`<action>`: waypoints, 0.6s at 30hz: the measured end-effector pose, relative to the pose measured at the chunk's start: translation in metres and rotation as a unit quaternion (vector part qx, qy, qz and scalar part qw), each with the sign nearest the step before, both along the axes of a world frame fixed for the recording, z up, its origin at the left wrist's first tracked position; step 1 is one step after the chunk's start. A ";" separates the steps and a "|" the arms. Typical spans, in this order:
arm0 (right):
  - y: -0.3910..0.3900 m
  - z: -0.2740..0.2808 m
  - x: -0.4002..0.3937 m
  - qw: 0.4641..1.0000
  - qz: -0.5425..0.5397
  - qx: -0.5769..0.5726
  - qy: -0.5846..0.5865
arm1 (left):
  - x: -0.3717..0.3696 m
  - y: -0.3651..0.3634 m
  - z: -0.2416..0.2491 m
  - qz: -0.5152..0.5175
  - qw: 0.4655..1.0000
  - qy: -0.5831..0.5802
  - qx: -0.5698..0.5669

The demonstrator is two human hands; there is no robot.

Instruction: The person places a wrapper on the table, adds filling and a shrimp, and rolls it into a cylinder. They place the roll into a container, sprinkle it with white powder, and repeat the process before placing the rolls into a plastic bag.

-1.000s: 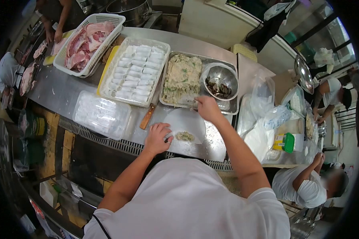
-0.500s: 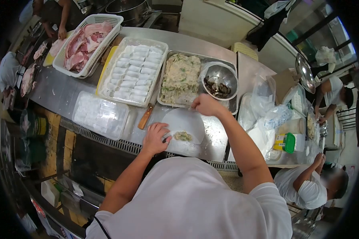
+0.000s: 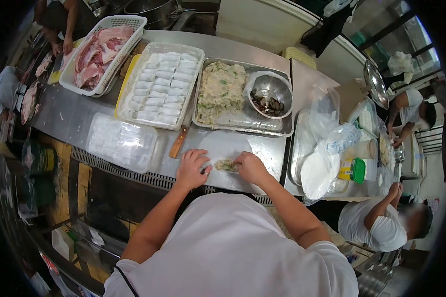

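Your small mound of filling lies on a round translucent wrapper on the steel counter, between your hands. Your right hand touches the filling's right side, fingertips bunched together, perhaps pinching a bit of it. Your left hand rests at the wrapper's left edge, fingers slightly apart. Beyond the wrapper, a metal tray holds the filling block and a steel bowl; a wooden-handled knife lies left.
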State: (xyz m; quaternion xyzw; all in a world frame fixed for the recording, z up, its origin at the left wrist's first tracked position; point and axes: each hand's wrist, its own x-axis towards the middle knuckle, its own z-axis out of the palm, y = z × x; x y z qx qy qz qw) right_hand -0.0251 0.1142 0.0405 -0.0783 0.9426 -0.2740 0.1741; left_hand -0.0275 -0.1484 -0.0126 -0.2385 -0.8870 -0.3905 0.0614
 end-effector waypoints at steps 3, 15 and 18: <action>0.003 0.007 0.006 0.998 -0.037 -0.044 0.035 | 0.000 -0.002 0.001 0.000 1.000 -0.014 0.000; 0.132 0.083 -0.153 0.953 -0.245 -0.084 0.158 | -0.003 0.004 0.008 0.001 0.999 -0.007 -0.038; 0.144 0.078 -0.185 0.962 -0.206 0.030 0.177 | -0.003 0.005 0.007 0.003 0.999 -0.010 -0.040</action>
